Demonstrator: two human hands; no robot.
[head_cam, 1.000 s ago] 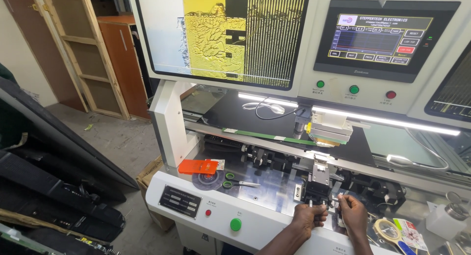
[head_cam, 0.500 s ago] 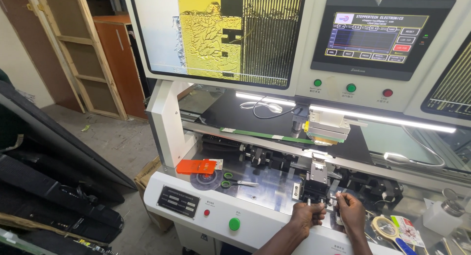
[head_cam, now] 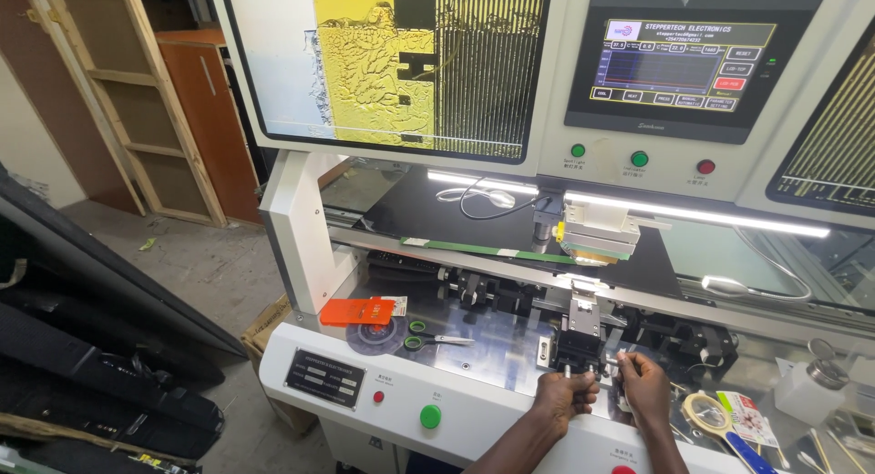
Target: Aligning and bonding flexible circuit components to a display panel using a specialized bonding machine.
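Both hands work at the front of a white bonding machine (head_cam: 365, 369): the left hand (head_cam: 563, 396) is closed, its fingertips pinching a small silver adjustment knob (head_cam: 569, 372) beneath the black metal stage block (head_cam: 580, 346), while the right hand (head_cam: 645, 389) is curled beside it, fingertips gripping a second small silver knob (head_cam: 622, 356). Well to the left on the polished plate lie green-handled scissors (head_cam: 428, 339) and a flat orange plastic card (head_cam: 357, 310). A round green push button (head_cam: 430, 417) sits on the front panel below.
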